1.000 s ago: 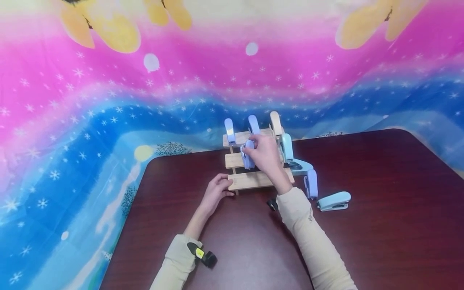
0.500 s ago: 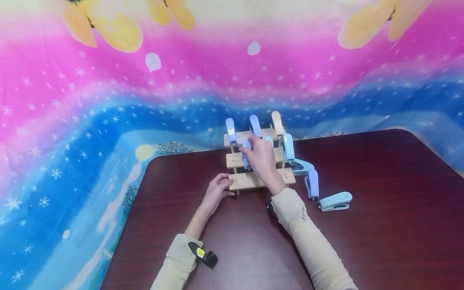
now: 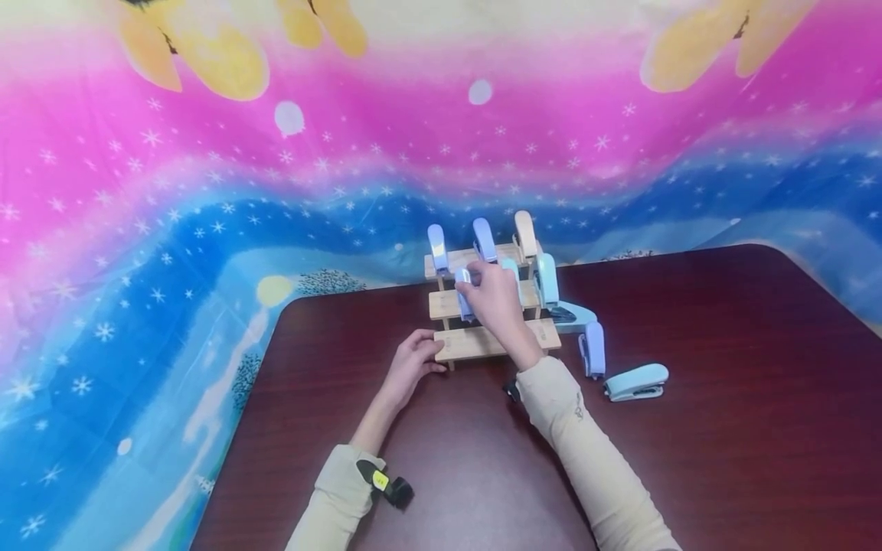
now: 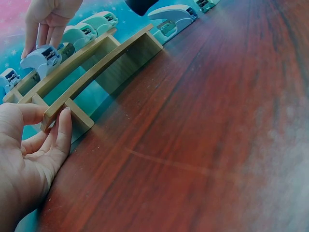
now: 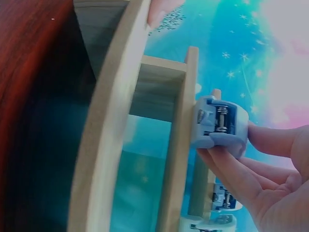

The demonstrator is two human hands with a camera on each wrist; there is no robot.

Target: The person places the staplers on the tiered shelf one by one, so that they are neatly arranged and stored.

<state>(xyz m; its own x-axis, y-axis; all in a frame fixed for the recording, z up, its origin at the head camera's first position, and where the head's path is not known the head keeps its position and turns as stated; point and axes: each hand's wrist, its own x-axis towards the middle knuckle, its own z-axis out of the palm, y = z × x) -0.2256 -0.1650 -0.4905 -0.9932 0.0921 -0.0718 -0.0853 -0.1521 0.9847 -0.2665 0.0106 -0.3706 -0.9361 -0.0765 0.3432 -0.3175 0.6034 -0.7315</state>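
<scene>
My right hand [image 3: 498,302] pinches a purple stapler [image 3: 463,297] between thumb and fingers at the left end of the middle shelf. In the right wrist view that stapler [image 5: 219,123] stands with its spring end facing the camera, against the shelf edge. My left hand [image 3: 409,363] grips the left end of the lowest shelf of a three-step wooden rack [image 3: 496,344], thumb above and fingers beneath in the left wrist view. Two mint staplers stand farther right on the middle shelf, one [image 3: 547,280] at its end, the other [image 3: 511,266] partly hidden by my right hand.
Along the top shelf stand two purple staplers [image 3: 485,239] and a cream one [image 3: 525,233]. On the dark red table [image 3: 723,444] right of the rack lie a light blue stapler [image 3: 580,315], a purple one [image 3: 592,349] and a mint one [image 3: 635,383]. A patterned cloth [image 3: 344,191] hangs behind.
My right hand has shifted slightly left with the purple stapler, bringing it to the left end of the middle shelf. A mint stapler now shows behind that hand. The left hand stays put.
</scene>
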